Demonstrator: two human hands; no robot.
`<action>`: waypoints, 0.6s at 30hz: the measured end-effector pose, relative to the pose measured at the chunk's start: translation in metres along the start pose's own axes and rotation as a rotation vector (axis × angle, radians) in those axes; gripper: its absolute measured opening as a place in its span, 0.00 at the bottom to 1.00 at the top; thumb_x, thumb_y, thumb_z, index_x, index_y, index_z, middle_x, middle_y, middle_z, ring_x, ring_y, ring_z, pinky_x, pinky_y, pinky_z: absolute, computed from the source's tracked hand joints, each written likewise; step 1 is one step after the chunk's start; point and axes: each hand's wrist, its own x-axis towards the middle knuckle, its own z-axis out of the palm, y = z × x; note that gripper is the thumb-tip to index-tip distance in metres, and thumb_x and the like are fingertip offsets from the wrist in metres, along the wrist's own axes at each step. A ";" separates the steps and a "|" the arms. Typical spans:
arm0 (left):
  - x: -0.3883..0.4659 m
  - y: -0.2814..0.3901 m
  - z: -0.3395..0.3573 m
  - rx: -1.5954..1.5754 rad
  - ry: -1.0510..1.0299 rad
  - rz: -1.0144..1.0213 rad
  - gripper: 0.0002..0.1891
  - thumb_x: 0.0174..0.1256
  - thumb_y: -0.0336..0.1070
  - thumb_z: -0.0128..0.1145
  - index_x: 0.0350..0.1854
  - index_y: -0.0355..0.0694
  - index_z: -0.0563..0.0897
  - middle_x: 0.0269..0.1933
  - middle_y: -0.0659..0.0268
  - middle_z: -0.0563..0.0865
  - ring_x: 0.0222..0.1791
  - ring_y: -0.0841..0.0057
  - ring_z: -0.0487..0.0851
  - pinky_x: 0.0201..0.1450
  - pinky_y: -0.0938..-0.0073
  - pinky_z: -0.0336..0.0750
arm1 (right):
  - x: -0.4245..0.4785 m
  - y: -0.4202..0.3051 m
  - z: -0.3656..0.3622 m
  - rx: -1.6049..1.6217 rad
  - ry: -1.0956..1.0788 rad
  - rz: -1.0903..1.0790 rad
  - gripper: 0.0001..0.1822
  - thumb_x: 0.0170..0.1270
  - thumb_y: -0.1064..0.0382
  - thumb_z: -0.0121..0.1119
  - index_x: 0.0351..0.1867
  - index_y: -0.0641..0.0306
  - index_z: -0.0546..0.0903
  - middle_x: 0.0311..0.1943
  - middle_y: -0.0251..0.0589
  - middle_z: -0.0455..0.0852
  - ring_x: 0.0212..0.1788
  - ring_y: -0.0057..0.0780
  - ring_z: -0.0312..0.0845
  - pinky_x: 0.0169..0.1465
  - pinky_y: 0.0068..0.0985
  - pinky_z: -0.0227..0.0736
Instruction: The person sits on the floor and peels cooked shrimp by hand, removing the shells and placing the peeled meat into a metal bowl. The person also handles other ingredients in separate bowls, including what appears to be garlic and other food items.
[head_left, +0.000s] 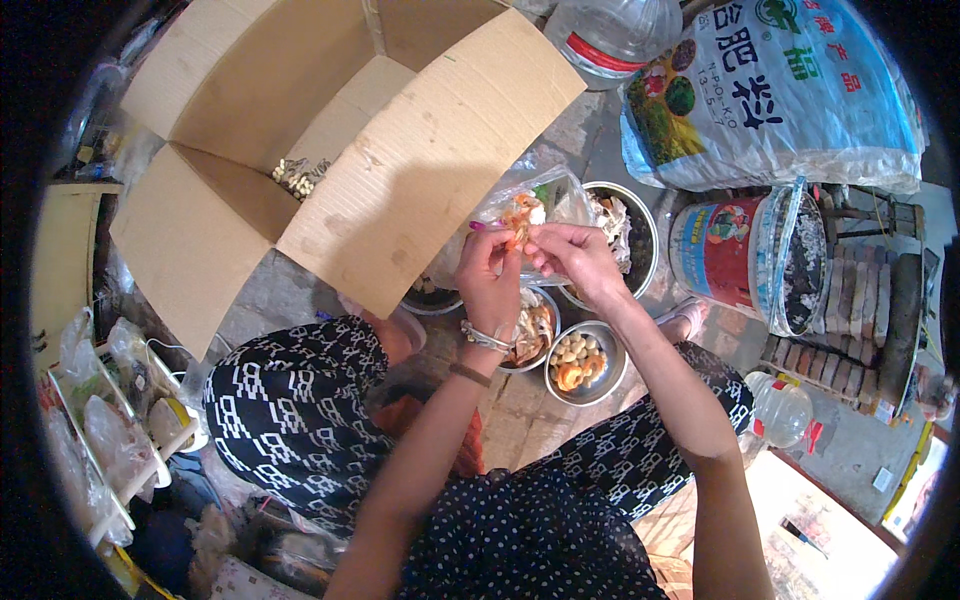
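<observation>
My left hand and my right hand meet in front of me, fingertips pinching an orange-and-white piece of food. Its exact kind is unclear, and the fingers partly hide it. A small magenta object shows beside my left fingers; I cannot tell what it is. Behind the hands lies a clear plastic bag. Below them, a small metal bowl holds round pale pieces and orange pieces. Another bowl, partly behind my left wrist, contains brownish-white scraps.
A large open cardboard box stands at upper left, pale bits inside. A larger metal bowl of scraps lies right of my hands. Further right are a fertilizer sack, a bucket and plastic jugs. A rack stands left.
</observation>
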 end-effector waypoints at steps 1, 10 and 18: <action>0.001 0.002 -0.001 0.070 -0.025 0.054 0.08 0.49 0.19 0.54 0.32 0.34 0.77 0.34 0.61 0.80 0.35 0.71 0.79 0.41 0.74 0.74 | -0.003 -0.001 0.004 -0.026 0.015 -0.002 0.10 0.60 0.62 0.57 0.28 0.68 0.81 0.19 0.31 0.77 0.20 0.13 0.68 0.23 0.12 0.64; -0.004 0.005 0.003 0.027 -0.112 0.159 0.07 0.49 0.19 0.54 0.31 0.35 0.77 0.36 0.60 0.81 0.38 0.70 0.80 0.41 0.74 0.74 | -0.002 0.008 0.000 -0.119 0.102 -0.083 0.14 0.62 0.61 0.55 0.20 0.65 0.77 0.13 0.28 0.73 0.15 0.11 0.64 0.17 0.14 0.57; -0.006 0.001 0.004 -0.079 -0.139 -0.007 0.07 0.52 0.20 0.54 0.34 0.33 0.78 0.42 0.59 0.82 0.38 0.75 0.81 0.41 0.78 0.75 | -0.004 0.013 -0.001 -0.288 0.126 -0.134 0.12 0.61 0.65 0.52 0.22 0.68 0.78 0.12 0.29 0.73 0.15 0.13 0.63 0.18 0.19 0.58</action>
